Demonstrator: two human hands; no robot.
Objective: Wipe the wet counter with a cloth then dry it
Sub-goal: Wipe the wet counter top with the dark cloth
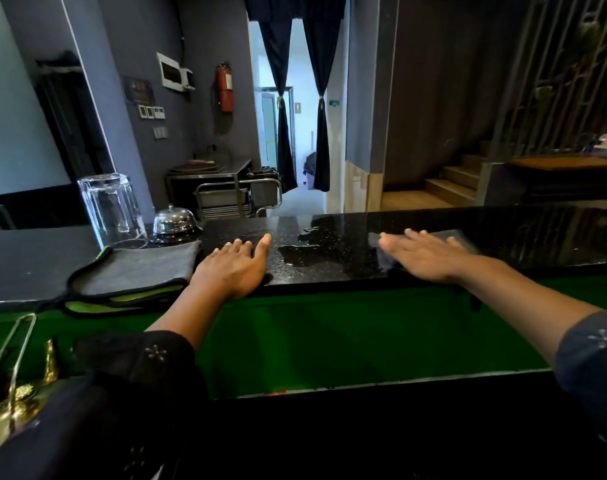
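A black speckled counter [537,237] runs across the view, with a puddle of water [305,252] lying between my hands. My right hand [427,254] lies flat with straight fingers on a grey cloth [463,237] and presses it onto the counter to the right of the puddle. My left hand [236,265] rests flat on the bare counter just left of the water, fingers straight. A second, folded grey cloth with green lining [139,271] lies on the counter to the left of my left hand.
An upturned glass tumbler [111,209] and a chrome service bell [175,221] stand behind the folded cloth. A green shelf [330,341] sits below the counter's near edge. Metal tongs and brass items [14,368] lie at the lower left.
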